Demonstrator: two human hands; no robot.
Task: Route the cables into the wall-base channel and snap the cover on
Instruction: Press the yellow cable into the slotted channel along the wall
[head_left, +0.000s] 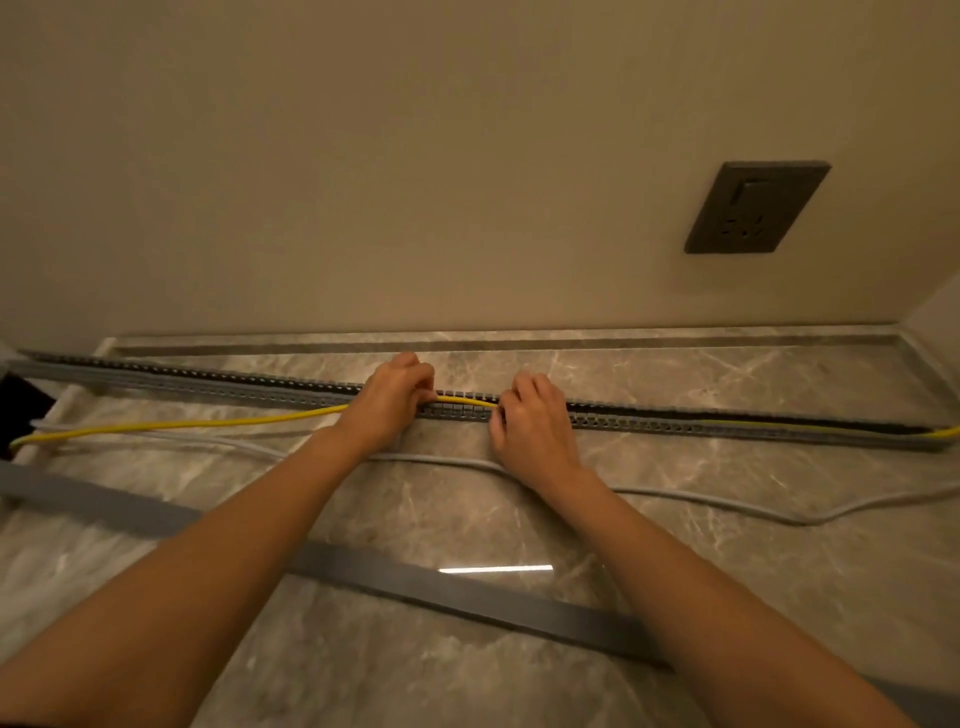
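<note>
Both arms reach forward: left hand (390, 402) pinches the yellow cable (208, 422) at the slotted channel (675, 423) on the floor (467, 519); right hand (532, 423), fingers curled, presses it in.

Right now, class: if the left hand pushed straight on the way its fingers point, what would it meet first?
The left hand already rests at the slotted channel, pinching the yellow cable. Beyond it, probably bare floor, then the wall; depth is unclear.

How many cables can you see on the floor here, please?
2: a yellow cable partly laid in the slotted channel, and a grey cable loose on the floor in front. Others may be hidden.
</note>
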